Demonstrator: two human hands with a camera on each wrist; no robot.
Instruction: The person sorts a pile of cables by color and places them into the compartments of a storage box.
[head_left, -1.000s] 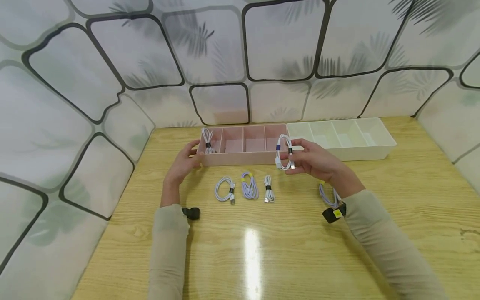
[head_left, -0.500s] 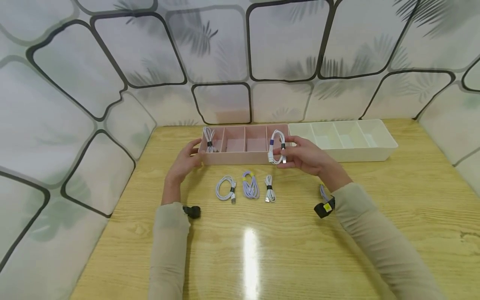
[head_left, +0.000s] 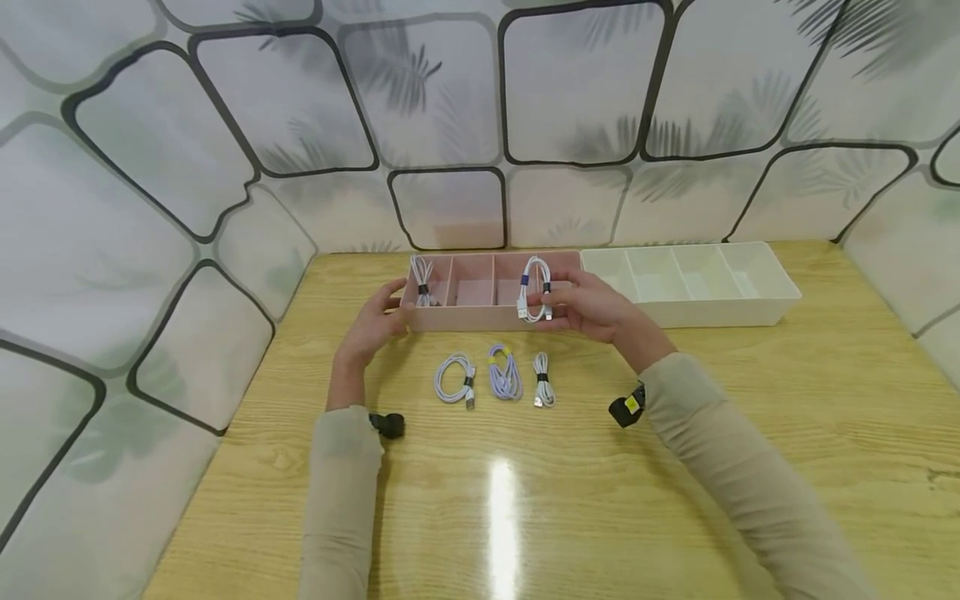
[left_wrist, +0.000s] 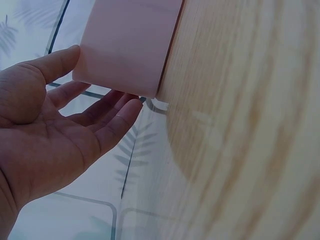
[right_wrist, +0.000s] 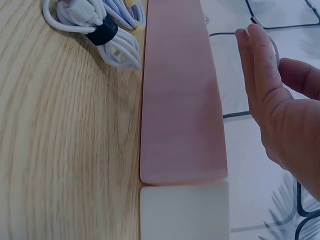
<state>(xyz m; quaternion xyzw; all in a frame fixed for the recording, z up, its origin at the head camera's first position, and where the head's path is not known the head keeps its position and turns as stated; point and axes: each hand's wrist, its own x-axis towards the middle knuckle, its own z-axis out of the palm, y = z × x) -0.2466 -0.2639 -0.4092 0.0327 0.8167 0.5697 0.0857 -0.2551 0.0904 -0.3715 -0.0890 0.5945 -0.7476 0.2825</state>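
"What's the right hand (head_left: 588, 307) doing?"

"Its fingers pinch a coiled white cable (head_left: 522, 293) with a purple tie and a black one. The coil is raised higher than the rim of the pink box (head_left: 465, 318); I can't tell whether it's directly above a compartment."

"And the left hand (head_left: 371, 325)?"

"At the left end of that box. Its fingers are relaxed and apart, curving loosely about the end, with the thumb touching the edge."

"Anything in the box?"

"A bundle of white cable (head_left: 423, 287) with a black tie stands in the leftmost compartment, its top leaning on the back wall."

"What's around it?"

"A white box (head_left: 723, 312) sits end to end with it, on the right. In front, on the tabletop (head_left: 585, 500), three cables lie in a row: a round white loop (head_left: 438, 381), a lavender coil (head_left: 506, 383) with yellow ties, and a slim white bundle (head_left: 544, 390)."
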